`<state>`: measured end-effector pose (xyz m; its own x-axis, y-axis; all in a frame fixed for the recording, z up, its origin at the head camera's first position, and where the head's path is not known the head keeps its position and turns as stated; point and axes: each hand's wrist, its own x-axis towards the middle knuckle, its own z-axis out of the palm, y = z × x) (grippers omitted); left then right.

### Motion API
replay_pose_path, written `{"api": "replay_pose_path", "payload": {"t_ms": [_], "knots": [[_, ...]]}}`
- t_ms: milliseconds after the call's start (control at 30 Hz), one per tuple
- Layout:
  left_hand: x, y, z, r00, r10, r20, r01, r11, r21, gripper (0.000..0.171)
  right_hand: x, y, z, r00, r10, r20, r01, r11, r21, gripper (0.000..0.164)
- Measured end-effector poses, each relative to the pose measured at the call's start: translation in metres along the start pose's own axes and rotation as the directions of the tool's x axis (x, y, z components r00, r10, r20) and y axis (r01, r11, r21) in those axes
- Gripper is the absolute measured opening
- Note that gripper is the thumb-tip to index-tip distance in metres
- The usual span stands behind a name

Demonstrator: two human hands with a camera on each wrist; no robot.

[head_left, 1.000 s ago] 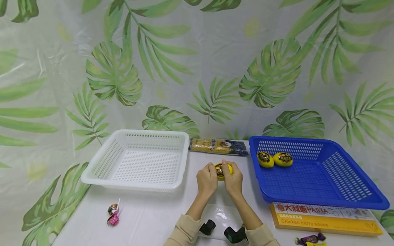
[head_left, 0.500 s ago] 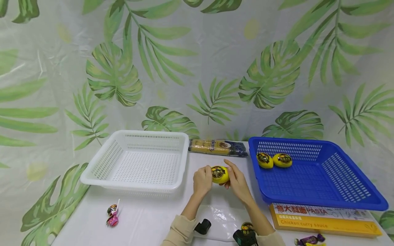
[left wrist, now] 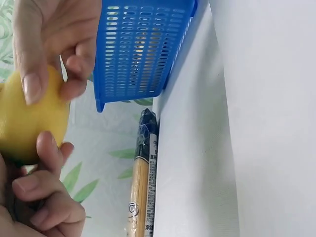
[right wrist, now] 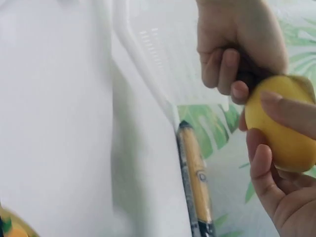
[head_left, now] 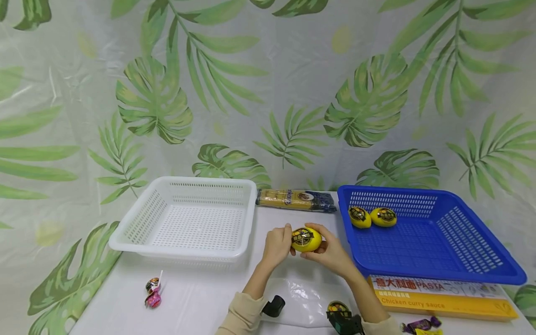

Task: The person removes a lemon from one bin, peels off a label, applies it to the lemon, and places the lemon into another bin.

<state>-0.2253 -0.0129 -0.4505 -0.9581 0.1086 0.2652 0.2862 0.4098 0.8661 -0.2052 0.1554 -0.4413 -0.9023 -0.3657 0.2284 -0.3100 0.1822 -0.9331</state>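
Note:
A yellow lemon with a black round label is held between both hands over the middle of the table. My left hand has curled fingers at the lemon's left end. In the right wrist view, a small dark thing shows among those left fingers. My right hand holds the lemon from the right, with thumb and fingers spread around its side; in the left wrist view these fingers press on the yellow skin. Below the hands lies a clear plastic bag with a round label at its right.
A white basket stands left, a blue basket with two labelled lemons right. A pasta packet lies between them. A pasta box, purple candy and lollipops lie nearer the front.
The right hand has turned and opened out to the lower right around the lemon, showing more of its label. The lemon has shifted slightly right. The round label on the bag has come into view.

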Motion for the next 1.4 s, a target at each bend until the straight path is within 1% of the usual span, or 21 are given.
{"api": "replay_pose_path", "payload": {"t_ms": [67,133,267,367,433,567,667,733,800,900,967,1033,1167,1300,1400], "knots": [[0.001,-0.001,0.002,1.0,0.015,0.011,-0.015,1.0,-0.023,0.05,-0.003,-0.003,-0.007,1.0,0.003,0.006,-0.003,0.999,-0.046,0.067],[0.002,-0.002,0.006,0.999,0.029,0.016,-0.028,0.997,-0.072,0.046,-0.006,-0.007,-0.015,1.0,-0.006,0.003,0.006,0.993,-0.117,0.067],[0.004,-0.002,0.02,0.997,0.069,0.03,-0.064,0.987,-0.149,0.03,-0.013,-0.019,-0.036,0.999,-0.021,-0.026,0.015,0.975,-0.224,0.067],[0.005,0.002,0.032,0.992,0.097,0.083,-0.082,0.982,-0.17,0.022,-0.017,-0.027,-0.059,0.999,-0.032,-0.035,0.021,0.962,-0.273,0.067],[0.007,0.004,0.039,0.984,0.122,0.128,-0.101,0.983,-0.155,0.027,-0.018,-0.031,-0.076,0.999,-0.039,-0.035,0.026,0.95,-0.311,0.066],[0.012,0.009,0.053,0.956,0.152,0.25,-0.131,0.986,-0.101,0.051,-0.02,-0.036,-0.113,0.999,-0.027,-0.018,0.019,0.935,-0.354,0.066],[0.017,0.014,0.065,0.928,0.154,0.34,-0.132,0.988,-0.086,0.065,-0.021,-0.036,-0.139,1.0,0.013,-0.006,-0.015,0.931,-0.366,0.065],[0.02,0.018,0.073,0.912,0.152,0.381,-0.131,0.988,-0.081,0.07,-0.022,-0.036,-0.156,0.999,0.05,0.001,-0.045,0.925,-0.378,0.065],[0.021,0.023,0.08,0.899,0.148,0.411,-0.13,0.989,-0.073,0.072,-0.023,-0.034,-0.172,0.997,0.078,-0.006,-0.073,0.907,-0.416,0.066],[0.022,0.028,0.091,0.887,0.141,0.439,-0.135,0.99,-0.044,0.073,-0.025,-0.031,-0.196,0.992,0.119,-0.034,-0.12,0.865,-0.487,0.069],[0.022,0.03,0.097,0.886,0.134,0.443,-0.134,0.99,-0.031,0.073,-0.025,-0.027,-0.21,0.988,0.139,-0.06,-0.15,0.835,-0.53,0.071],[0.022,0.03,0.1,0.89,0.132,0.437,-0.133,0.991,-0.03,0.073,-0.024,-0.022,-0.223,0.983,0.163,-0.082,-0.181,0.816,-0.548,0.072],[0.022,0.029,0.104,0.905,0.126,0.407,-0.109,0.992,-0.066,0.072,-0.023,-0.012,-0.245,0.974,0.197,-0.115,-0.227,0.794,-0.564,0.075],[0.019,0.026,0.107,0.911,0.113,0.396,-0.072,0.991,-0.116,0.071,-0.024,0.002,-0.264,0.964,0.226,-0.14,-0.265,0.786,-0.558,0.077],[0.017,0.025,0.109,0.914,0.108,0.39,-0.052,0.987,-0.152,0.07,-0.024,0.015,-0.277,0.952,0.271,-0.143,-0.306,0.808,-0.504,0.081]]}}
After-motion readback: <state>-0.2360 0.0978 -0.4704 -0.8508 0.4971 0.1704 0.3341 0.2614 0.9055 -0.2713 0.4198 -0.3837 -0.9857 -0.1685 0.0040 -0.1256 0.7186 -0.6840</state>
